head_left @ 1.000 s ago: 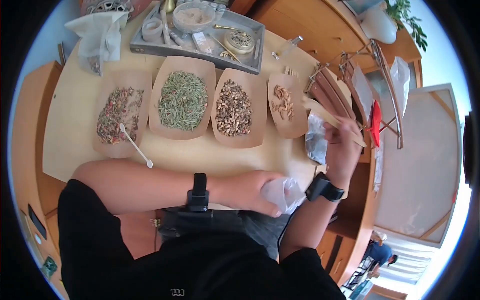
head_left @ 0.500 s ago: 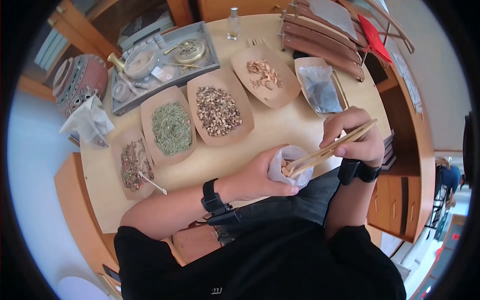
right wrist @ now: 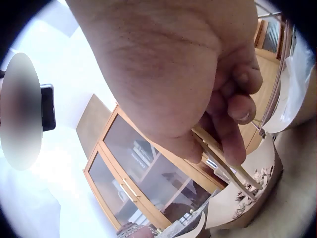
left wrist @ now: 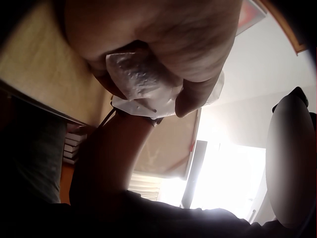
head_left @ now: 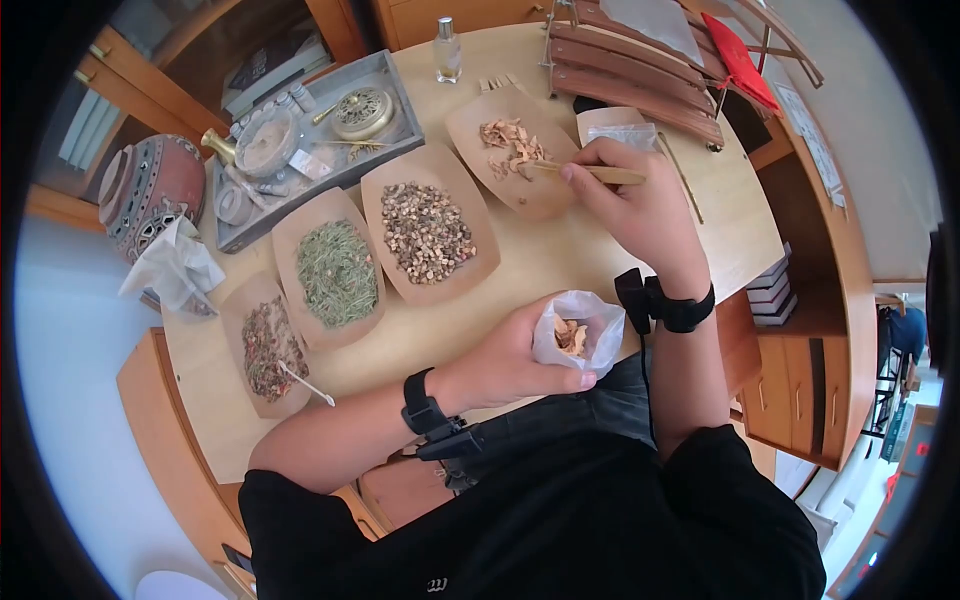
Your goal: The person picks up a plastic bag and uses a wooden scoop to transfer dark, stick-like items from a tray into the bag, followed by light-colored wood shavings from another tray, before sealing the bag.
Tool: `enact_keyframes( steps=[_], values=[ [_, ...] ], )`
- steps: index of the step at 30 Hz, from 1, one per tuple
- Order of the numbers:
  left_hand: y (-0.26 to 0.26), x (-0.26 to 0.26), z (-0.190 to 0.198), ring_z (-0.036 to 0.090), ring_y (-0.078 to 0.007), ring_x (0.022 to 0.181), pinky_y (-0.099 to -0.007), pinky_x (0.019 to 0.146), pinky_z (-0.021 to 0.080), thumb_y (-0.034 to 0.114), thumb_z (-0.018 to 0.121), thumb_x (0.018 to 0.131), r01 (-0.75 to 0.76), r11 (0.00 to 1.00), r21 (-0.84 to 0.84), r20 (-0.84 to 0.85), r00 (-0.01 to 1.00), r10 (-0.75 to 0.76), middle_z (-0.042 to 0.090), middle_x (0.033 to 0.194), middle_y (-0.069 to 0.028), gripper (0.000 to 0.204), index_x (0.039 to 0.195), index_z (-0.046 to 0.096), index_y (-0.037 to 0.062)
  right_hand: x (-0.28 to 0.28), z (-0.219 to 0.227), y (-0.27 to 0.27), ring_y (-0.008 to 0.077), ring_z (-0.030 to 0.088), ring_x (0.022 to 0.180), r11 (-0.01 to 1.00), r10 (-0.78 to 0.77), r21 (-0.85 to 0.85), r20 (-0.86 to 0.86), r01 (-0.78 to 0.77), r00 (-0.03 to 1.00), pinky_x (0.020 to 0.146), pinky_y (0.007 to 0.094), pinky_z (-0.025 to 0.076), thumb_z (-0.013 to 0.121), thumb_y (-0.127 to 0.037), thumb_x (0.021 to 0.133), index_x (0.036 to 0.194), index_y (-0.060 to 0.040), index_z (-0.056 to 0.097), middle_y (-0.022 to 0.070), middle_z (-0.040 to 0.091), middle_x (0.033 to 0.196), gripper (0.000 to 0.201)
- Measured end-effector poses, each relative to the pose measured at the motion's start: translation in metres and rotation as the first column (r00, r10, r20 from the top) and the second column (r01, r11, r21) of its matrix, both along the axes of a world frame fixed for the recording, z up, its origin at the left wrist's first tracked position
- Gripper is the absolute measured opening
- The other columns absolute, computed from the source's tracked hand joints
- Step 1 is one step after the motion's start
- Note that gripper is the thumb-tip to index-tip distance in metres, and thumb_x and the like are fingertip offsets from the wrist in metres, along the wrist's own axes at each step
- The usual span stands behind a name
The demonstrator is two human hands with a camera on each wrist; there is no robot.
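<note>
My left hand [head_left: 515,355] grips a white, translucent pouch [head_left: 606,325] with its mouth facing up, fingers and thumb wrapped around its sides. Inside the pouch lie pale brown dried flakes [head_left: 570,338]. Farther out over the table, my right hand [head_left: 645,215] pinches wooden tweezers [head_left: 615,175] between thumb and fingers. The two prongs reach down among similar dried flakes [head_left: 510,140] in a brown paper tray [head_left: 545,200]. In the right wrist view, both tweezer tips are at the flakes [right wrist: 257,183].
Left of that tray stand paper trays of chopped brown pieces [head_left: 425,235], green needle-like herb [head_left: 338,275] and mixed petals [head_left: 268,350] with a small white spoon [head_left: 305,383]. Behind are a grey tray [head_left: 390,90], a glass bottle [head_left: 447,55] and a slatted wooden rack [head_left: 635,75].
The tweezer tips were in the pouch half a second ago; my right hand has since carried them away to the flake tray. My left hand still holds the pouch. The head view has turned.
</note>
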State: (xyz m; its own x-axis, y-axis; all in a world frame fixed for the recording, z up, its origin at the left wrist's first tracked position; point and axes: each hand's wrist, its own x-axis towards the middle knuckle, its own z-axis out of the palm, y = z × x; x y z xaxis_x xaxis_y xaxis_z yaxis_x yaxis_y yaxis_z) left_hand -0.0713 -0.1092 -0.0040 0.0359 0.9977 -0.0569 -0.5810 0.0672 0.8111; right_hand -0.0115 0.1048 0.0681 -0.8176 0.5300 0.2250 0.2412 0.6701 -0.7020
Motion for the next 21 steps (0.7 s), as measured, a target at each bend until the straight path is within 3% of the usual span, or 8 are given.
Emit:
enact_keyframes(
  steps=[6, 11, 15, 17, 18, 19, 21],
  values=[
    [0.002, -0.002, 0.003, 0.059, -0.0115, 0.112, -0.0325, 0.099, 0.051, 0.012, 0.084, 0.092, 0.013, 0.999, 0.032, -0.007, 1.0, -0.013, 0.06, 0.121, -0.0008, 0.055, 0.138, 0.056, 0.0071, -0.003, 0.006, 0.002, 0.0303, 0.07, 0.065, 0.999, 0.026, 0.024, 0.066, -0.027, 0.997, 0.064, 0.0362, 0.054, 0.077, -0.022, 0.096, 0.1, -0.0019, 0.078, 0.0167, 0.072, 0.074, 0.021],
    [0.001, 0.0, 0.003, 0.059, -0.0114, 0.112, -0.032, 0.1, 0.05, 0.012, 0.085, 0.09, -0.016, 1.0, -0.006, 0.04, 0.999, 0.016, 0.06, 0.119, -0.0004, 0.052, 0.134, 0.057, 0.0075, -0.004, -0.006, 0.002, 0.0321, 0.071, 0.067, 0.999, 0.01, 0.034, 0.004, -0.01, 1.0, 0.066, 0.0372, 0.056, 0.077, -0.021, 0.096, 0.101, -0.0004, 0.078, 0.0196, 0.073, 0.078, 0.021],
    [0.0, 0.001, 0.0, 0.058, -0.0112, 0.113, -0.0318, 0.1, 0.05, 0.013, 0.085, 0.089, -0.018, 1.0, 0.013, 0.014, 1.0, 0.017, 0.06, 0.118, -0.0003, 0.051, 0.132, 0.058, 0.0075, 0.005, -0.012, 0.01, 0.0262, 0.071, 0.066, 0.997, 0.046, 0.054, 0.056, -0.049, 0.997, 0.064, 0.0346, 0.054, 0.077, -0.021, 0.096, 0.1, -0.0003, 0.077, 0.0139, 0.075, 0.078, 0.021],
    [0.003, -0.001, 0.002, 0.058, -0.011, 0.112, -0.0317, 0.099, 0.05, 0.013, 0.085, 0.089, -0.024, 0.999, 0.037, -0.001, 1.0, 0.024, 0.06, 0.118, -0.0003, 0.05, 0.132, 0.058, 0.0074, 0.01, -0.005, 0.013, 0.0182, 0.071, 0.067, 0.968, 0.018, -0.248, -0.074, -0.036, 0.997, 0.063, 0.0309, 0.052, 0.076, -0.021, 0.098, 0.099, -0.001, 0.078, 0.0053, 0.075, 0.079, 0.02],
    [0.002, 0.0, 0.005, 0.058, -0.0107, 0.112, -0.0313, 0.099, 0.05, 0.013, 0.085, 0.089, -0.037, 0.999, 0.011, 0.002, 0.999, 0.037, 0.059, 0.117, -0.0002, 0.048, 0.129, 0.058, 0.0077, 0.017, -0.005, 0.016, 0.0136, 0.066, 0.065, 0.939, 0.026, -0.332, -0.188, -0.088, 0.982, 0.061, 0.0287, 0.049, 0.074, -0.022, 0.1, 0.097, 0.0, 0.076, -0.0001, 0.07, 0.076, 0.022],
    [0.001, 0.001, 0.006, 0.058, -0.0104, 0.111, -0.0309, 0.098, 0.05, 0.013, 0.085, 0.089, -0.052, 0.999, -0.016, 0.004, 0.999, 0.052, 0.059, 0.116, -0.0001, 0.045, 0.125, 0.058, 0.0079, 0.027, -0.001, 0.016, 0.0136, 0.066, 0.065, 0.941, 0.033, -0.327, -0.174, -0.089, 0.984, 0.061, 0.0287, 0.049, 0.074, -0.022, 0.1, 0.097, 0.0, 0.076, -0.0001, 0.07, 0.076, 0.022],
    [0.002, 0.0, 0.003, 0.058, -0.0103, 0.111, -0.0306, 0.098, 0.05, 0.014, 0.085, 0.089, -0.044, 0.999, 0.009, 0.028, 0.999, 0.044, 0.059, 0.116, 0.0, 0.047, 0.126, 0.058, 0.0077, 0.05, 0.007, 0.017, 0.0138, 0.059, 0.058, 0.763, -0.092, -0.6, -0.468, -0.239, 0.879, 0.057, 0.0289, 0.045, 0.074, -0.025, 0.097, 0.091, 0.0016, 0.072, 0.0031, 0.065, 0.068, 0.028]
  ],
)
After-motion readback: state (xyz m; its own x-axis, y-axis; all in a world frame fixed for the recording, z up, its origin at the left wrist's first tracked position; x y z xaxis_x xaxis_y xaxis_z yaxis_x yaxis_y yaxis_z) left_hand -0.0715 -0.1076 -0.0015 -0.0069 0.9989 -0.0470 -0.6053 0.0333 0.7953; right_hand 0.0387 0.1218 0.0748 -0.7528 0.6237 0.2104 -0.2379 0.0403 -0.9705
